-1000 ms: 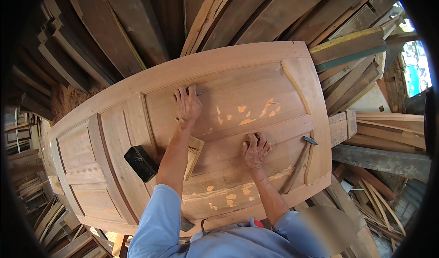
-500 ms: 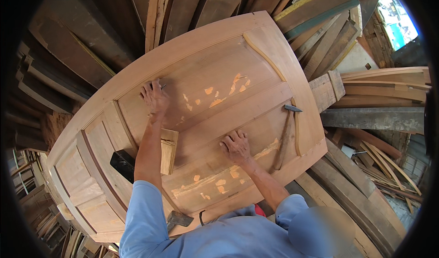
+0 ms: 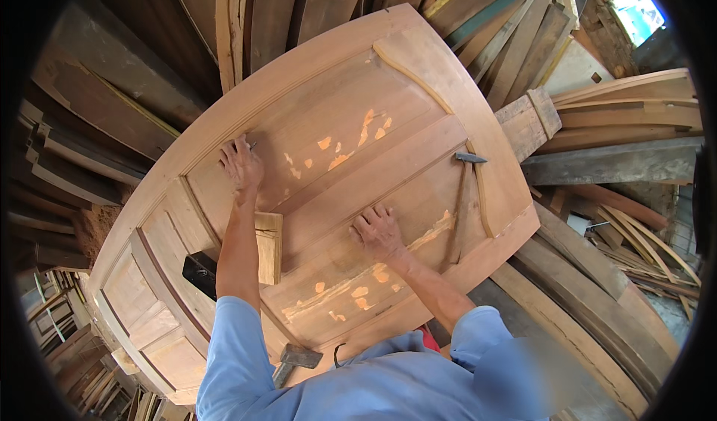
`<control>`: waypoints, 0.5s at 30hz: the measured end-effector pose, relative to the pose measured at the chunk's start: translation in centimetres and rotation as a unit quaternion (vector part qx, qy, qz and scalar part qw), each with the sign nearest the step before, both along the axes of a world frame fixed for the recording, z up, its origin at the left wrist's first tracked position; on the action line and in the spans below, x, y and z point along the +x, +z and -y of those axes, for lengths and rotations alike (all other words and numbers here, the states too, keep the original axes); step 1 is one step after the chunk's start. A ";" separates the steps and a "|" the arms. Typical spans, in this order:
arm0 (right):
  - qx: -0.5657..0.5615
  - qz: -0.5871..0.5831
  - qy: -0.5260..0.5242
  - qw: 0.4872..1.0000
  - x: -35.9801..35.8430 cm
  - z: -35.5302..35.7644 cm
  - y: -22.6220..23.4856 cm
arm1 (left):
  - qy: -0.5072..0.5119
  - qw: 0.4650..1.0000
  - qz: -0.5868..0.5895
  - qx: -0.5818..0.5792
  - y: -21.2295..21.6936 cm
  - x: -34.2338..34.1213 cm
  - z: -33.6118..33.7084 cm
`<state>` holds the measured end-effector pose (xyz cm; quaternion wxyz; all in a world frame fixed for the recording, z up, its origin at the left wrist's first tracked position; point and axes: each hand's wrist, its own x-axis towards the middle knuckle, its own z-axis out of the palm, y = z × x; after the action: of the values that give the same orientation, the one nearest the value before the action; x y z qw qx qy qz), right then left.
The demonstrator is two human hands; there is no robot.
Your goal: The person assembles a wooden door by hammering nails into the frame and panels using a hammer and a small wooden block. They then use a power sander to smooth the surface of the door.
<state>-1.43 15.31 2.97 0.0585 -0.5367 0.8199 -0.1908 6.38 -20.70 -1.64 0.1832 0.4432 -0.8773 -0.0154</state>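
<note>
A panelled wooden door (image 3: 437,141) lies before me, its panels marked with patches of orange filler (image 3: 340,160). My left hand (image 3: 241,169) leans over the far panel near the frame moulding. Its fingers are closed around a small thin thing, of which only a dark tip shows. My right hand (image 3: 377,232) rests on the near panel, fingers bent and a little apart, with nothing visible in it. To its right a hammer (image 3: 469,158) lies on the door, handle toward me. A wooden block (image 3: 269,248) sits beside my left forearm.
A black box-shaped thing (image 3: 199,275) is partly hidden by my left arm. By my body, a second hammer with a heavy head (image 3: 302,356) lies on the door's near edge. Stacked boards (image 3: 272,22) line the far side; more planks (image 3: 612,163) and thin offcuts (image 3: 648,242) are on the right.
The whole view has shifted slightly as my head moved. Both hands remain at about the same places on the door; the left hand's fingers have moved slightly toward the moulding.
</note>
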 end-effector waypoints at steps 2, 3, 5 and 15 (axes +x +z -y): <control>0.037 0.025 -0.006 0.999 0.0 -0.3 0.4 | -0.028 1.000 -0.010 0.002 0.0 0.4 -0.8; 0.025 0.027 -0.012 0.999 -0.4 -0.3 0.4 | -0.041 0.999 -0.024 -0.004 0.5 -0.5 -0.7; 0.000 0.032 -0.017 0.999 0.0 -0.2 0.5 | -0.067 0.997 0.010 -0.036 -0.5 0.1 0.7; -0.074 0.076 -0.402 0.910 -2.4 -13.9 6.0 | -0.142 0.976 -0.014 0.164 8.7 -0.3 -3.5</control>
<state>-3.80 29.23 8.96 -0.0012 -0.1487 0.9427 -0.2987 6.03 -17.19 7.05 0.1159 0.3382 -0.9142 -0.1908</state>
